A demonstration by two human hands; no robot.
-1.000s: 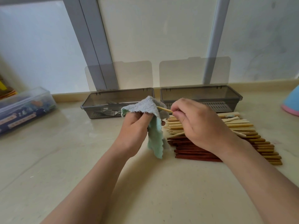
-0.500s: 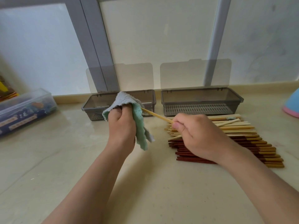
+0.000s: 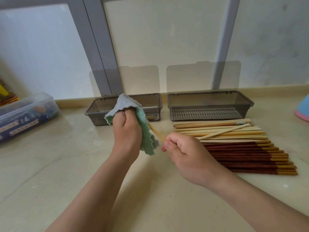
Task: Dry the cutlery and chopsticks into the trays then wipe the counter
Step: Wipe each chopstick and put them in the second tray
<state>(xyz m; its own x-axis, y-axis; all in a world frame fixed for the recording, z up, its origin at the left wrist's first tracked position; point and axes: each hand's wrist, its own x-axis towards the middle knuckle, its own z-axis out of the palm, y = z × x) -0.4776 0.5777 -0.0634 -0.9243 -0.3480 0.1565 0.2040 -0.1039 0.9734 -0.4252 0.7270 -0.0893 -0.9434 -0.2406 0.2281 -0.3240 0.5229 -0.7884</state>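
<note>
My left hand (image 3: pixel 126 131) grips a pale green cloth (image 3: pixel 145 128) wrapped round one end of a light wooden chopstick (image 3: pixel 156 132). My right hand (image 3: pixel 184 151) pinches the other end of that chopstick, just right of the cloth. A row of several chopsticks (image 3: pixel 234 144), pale ones behind and dark red ones in front, lies on the counter (image 3: pixel 66 164) to the right. Two grey trays with raised lids stand behind: the left tray (image 3: pixel 93 111) holds some cutlery, mostly hidden by the cloth, and the right tray (image 3: pixel 210 106) shows only its slotted floor.
A clear plastic box (image 3: pixel 25 116) with printed contents sits at the far left. A blue and pink object (image 3: pixel 303 111) is cut off at the right edge. A window frame and low ledge (image 3: pixel 267 92) run behind the trays.
My left hand with the cloth slid left along the chopstick, away from my right hand. My right hand drew back toward me and lower, pulling the chopstick out of the cloth.
</note>
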